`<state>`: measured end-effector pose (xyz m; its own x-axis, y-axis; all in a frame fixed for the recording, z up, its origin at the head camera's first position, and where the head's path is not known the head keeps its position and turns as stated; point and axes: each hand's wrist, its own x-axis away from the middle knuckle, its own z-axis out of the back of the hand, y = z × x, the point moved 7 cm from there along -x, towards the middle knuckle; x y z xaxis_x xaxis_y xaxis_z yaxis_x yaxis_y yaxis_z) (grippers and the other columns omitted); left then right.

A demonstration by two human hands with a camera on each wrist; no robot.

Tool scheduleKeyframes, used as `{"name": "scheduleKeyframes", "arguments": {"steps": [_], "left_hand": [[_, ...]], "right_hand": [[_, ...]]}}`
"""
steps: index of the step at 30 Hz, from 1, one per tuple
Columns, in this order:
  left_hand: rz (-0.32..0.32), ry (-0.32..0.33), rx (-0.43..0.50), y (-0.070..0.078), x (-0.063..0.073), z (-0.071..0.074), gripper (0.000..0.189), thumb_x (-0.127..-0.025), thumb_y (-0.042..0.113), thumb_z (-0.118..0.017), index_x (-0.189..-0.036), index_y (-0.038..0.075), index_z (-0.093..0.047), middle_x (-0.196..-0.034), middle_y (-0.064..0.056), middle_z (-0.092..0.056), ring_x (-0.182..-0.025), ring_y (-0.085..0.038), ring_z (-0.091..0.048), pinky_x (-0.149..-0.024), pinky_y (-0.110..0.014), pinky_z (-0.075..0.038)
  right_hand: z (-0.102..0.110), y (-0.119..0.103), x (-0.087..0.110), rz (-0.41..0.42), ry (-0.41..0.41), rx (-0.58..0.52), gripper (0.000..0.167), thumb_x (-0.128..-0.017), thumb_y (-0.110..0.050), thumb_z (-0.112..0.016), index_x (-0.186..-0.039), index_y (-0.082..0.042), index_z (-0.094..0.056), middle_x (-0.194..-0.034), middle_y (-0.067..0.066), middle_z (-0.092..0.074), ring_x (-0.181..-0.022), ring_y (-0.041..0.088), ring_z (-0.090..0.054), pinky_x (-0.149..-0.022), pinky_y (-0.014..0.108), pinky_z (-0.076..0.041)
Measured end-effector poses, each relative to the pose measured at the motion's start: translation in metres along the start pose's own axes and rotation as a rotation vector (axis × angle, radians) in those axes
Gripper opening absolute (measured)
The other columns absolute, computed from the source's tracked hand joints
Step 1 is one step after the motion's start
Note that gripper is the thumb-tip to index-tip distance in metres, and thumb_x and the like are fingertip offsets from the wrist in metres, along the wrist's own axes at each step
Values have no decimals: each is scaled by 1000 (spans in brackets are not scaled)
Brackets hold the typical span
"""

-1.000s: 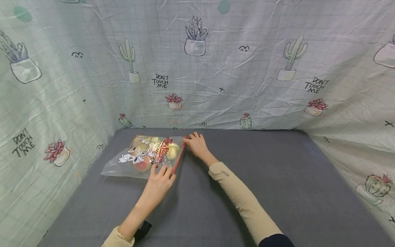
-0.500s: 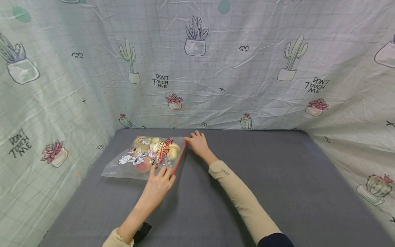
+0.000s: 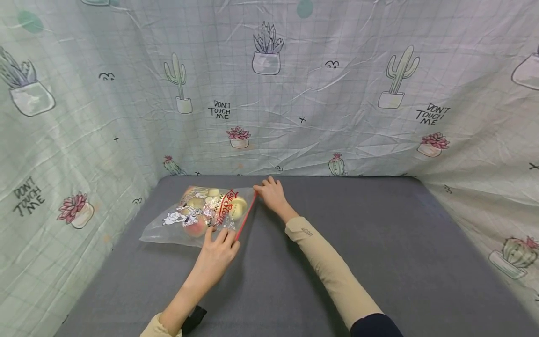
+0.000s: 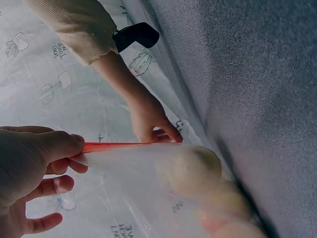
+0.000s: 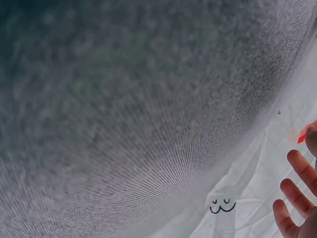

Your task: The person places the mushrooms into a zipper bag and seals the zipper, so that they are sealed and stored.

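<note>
Little has moved over the last second. The clear zip bag point(image 3: 198, 215) lies near the back left corner of the grey worktop point(image 3: 337, 281), where it lay before, with its red zip strip point(image 3: 245, 216) running along the side that faces the worktop's middle. Inside are several round pieces of fruit point(image 3: 194, 228), pale yellow and peach-pink, under a printed cartoon pattern.

The right hand point(image 3: 271, 194) has crept slightly toward the back edge and sits at the far end of the zip strip; from the left wrist view its fingers point(image 4: 163, 134) are curled in against that end of the red strip point(image 4: 119, 146), pinching it. The left hand point(image 3: 216, 250) stays at the near end of the strip: the left wrist view shows the thumb point(image 4: 54, 146) pressed on the strip with the fingers curled beneath, so it grips the bag's mouth there.

The strip is drawn taut between the two hands. Judging by this, the seal is being worked along its length, and whether it is fully closed cannot be told.
</note>
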<state>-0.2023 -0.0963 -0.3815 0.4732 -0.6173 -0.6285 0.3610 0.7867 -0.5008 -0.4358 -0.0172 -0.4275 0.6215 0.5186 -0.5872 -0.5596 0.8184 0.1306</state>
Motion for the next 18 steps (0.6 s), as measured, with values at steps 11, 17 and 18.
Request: {"name": "scheduleKeyframes", "arguments": {"steps": [11, 17, 18], "left_hand": [[4, 10, 42, 1, 4, 4, 34, -85, 1, -26, -61, 8, -49, -72, -8, -45, -71, -24, -45, -73, -47, -38], [-6, 7, 28, 3, 6, 1, 24, -80, 3, -36, -62, 9, -50, -72, -8, -47, -72, -24, -46, -75, -48, -38], [-7, 1, 23, 3, 5, 0, 25, -81, 3, -35, -62, 9, -51, -72, -8, -47, -72, -24, -45, -75, -47, -38]], "right_hand": [[-1, 1, -2, -35, -102, 58, 18, -89, -30, -50, -101, -33, -63, -90, 1, -62, -85, 20, -48, -61, 30, -35], [-2, 1, -3, -49, -110, 60, 17, -89, -30, -50, -100, -33, -62, -89, 2, -61, -85, 20, -48, -61, 30, -36], [-3, 1, -3, -55, -119, 58, 17, -89, -30, -49, -101, -33, -61, -90, 2, -61, -85, 20, -48, -61, 31, -36]]}}
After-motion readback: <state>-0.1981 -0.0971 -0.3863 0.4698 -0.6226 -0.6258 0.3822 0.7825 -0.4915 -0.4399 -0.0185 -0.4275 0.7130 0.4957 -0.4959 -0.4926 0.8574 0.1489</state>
